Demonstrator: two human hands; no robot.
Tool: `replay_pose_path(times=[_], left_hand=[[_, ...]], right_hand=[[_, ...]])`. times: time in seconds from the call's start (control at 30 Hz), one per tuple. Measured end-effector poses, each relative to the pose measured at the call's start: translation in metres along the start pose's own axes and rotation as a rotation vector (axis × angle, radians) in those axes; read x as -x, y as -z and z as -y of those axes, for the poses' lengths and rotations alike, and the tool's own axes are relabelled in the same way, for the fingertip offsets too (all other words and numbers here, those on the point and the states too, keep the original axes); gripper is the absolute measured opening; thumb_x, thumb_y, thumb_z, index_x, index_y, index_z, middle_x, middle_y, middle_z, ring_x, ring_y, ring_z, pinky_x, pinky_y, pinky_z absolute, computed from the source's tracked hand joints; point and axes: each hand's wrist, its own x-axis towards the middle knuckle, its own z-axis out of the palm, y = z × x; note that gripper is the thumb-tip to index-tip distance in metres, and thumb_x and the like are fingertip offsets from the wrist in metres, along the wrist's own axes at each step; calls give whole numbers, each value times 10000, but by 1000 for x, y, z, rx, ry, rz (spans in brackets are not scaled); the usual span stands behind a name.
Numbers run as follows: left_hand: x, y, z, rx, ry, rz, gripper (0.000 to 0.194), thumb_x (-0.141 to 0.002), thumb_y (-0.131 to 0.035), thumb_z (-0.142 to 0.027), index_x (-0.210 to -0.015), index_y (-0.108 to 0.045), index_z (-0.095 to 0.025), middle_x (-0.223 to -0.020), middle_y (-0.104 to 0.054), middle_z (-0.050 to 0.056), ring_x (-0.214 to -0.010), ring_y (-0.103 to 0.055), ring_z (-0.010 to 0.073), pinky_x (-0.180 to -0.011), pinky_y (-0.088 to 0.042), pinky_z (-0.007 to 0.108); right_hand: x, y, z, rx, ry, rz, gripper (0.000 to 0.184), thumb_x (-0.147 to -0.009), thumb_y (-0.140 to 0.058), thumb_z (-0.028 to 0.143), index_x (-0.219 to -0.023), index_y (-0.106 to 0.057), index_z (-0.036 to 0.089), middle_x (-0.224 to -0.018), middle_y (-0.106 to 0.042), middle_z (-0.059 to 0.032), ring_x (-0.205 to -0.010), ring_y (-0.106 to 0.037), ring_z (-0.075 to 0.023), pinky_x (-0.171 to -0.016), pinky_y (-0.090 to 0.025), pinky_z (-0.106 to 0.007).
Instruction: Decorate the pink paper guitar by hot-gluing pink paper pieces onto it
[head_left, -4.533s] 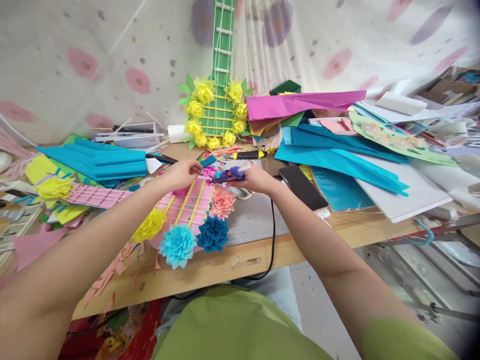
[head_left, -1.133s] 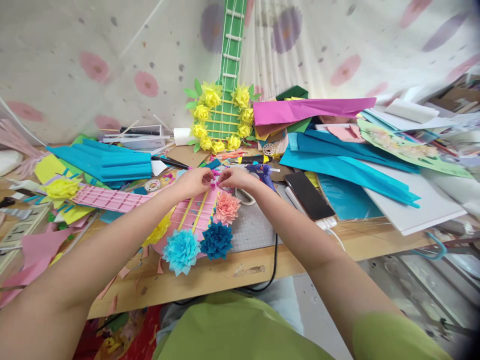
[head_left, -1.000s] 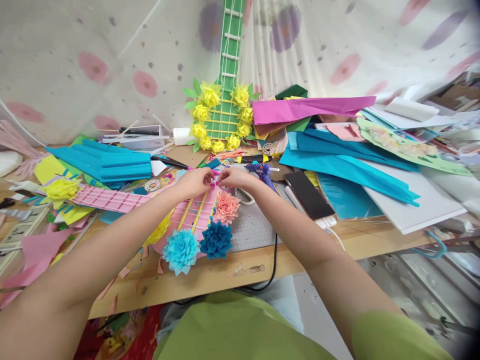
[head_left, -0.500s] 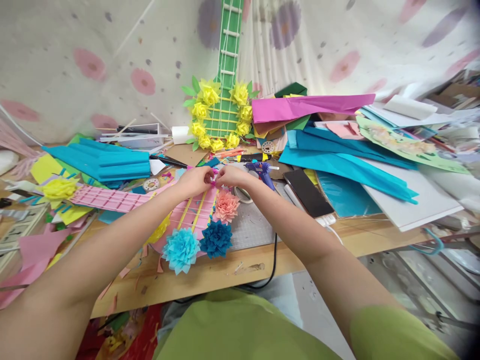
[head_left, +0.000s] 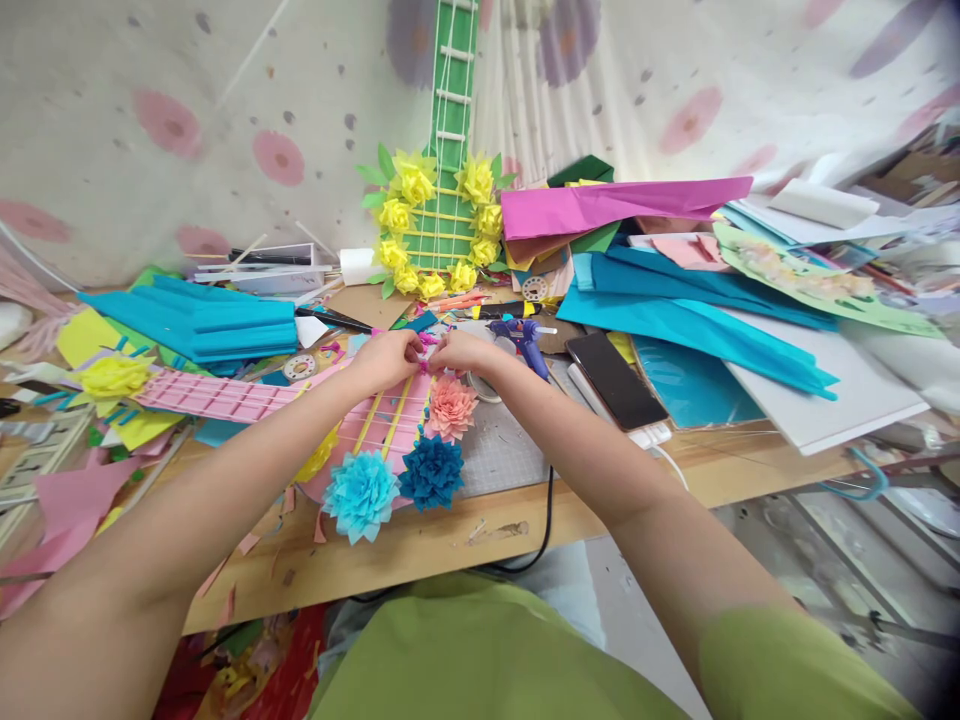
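My left hand (head_left: 388, 360) and my right hand (head_left: 459, 354) meet at the far end of a pink paper guitar (head_left: 394, 405). Both are closed, fingertips pinching at a small magenta paper flower (head_left: 426, 345), mostly hidden by the fingers. Along the guitar's edge sit a coral paper flower (head_left: 451, 407), a dark blue one (head_left: 432, 472), a light blue one (head_left: 361, 496) and a yellow one (head_left: 319, 457), partly behind my left forearm. To the right of my right hand, a purple hot glue gun (head_left: 527, 340) lies on the table.
A green paper guitar (head_left: 442, 230) with yellow flowers stands against the curtain. A phone (head_left: 615, 380) and blue paper sheets (head_left: 697, 330) lie right; folded blue paper (head_left: 199, 320) lies left. A black cord (head_left: 549, 520) hangs over the table's front edge (head_left: 495, 530).
Since the oldest frame, my right hand has put down the glue gun and joined my left at the magenta paper. Lately the hands have barely moved; the view shifts slightly.
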Motion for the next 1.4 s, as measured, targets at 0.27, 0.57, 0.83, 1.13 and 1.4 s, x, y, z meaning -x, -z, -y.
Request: replay_pose_path(times=[0.27, 0.57, 0.83, 1.13, 1.4], left_hand=[[0, 1, 0, 30, 12, -8, 240, -719, -629, -193, -956, -664, -184, -925, -754, 30, -859, -698, 194, -715, -500, 254], [-2, 2, 1, 48, 33, 25, 236, -726, -627, -187, -959, -660, -187, -925, -759, 22, -855, -701, 181, -697, -491, 252], [-2, 2, 1, 35, 35, 17, 222, -719, -636, -202, -938, -668, -195, -914, -760, 22, -844, -700, 181, -697, -492, 252], [-4, 5, 7, 137, -38, 58, 317, -660, -669, -215, -973, -624, -189, -897, -747, 21, -852, -692, 177, -742, -518, 259], [-4, 37, 24, 318, 54, -139, 297, -684, -604, -168, -977, -644, -142, -922, -726, 60, -831, -675, 176, -769, -528, 284]], right_hand=[[-2, -3, -3, -47, -54, -8, 224, -590, -657, 145, -465, -479, 199, -464, -409, 9, -523, -454, -133, -488, -380, -277], [2, -7, -3, -184, -126, -42, 243, -611, -691, 155, -560, -458, 206, -484, -376, 41, -499, -398, -102, -462, -364, -252], [8, -1, -5, -323, -147, -48, 315, -702, -648, 140, -491, -420, 194, -454, -338, 56, -463, -320, -77, -466, -291, -236], [19, 14, -15, -538, 1, -228, 87, -712, -632, 175, -660, -563, 160, -536, -460, 67, -493, -357, -62, -520, -322, -214], [6, 6, -37, -297, 199, -513, 99, -723, -611, 242, -775, -646, 166, -814, -645, -4, -690, -550, -115, -701, -447, -257]])
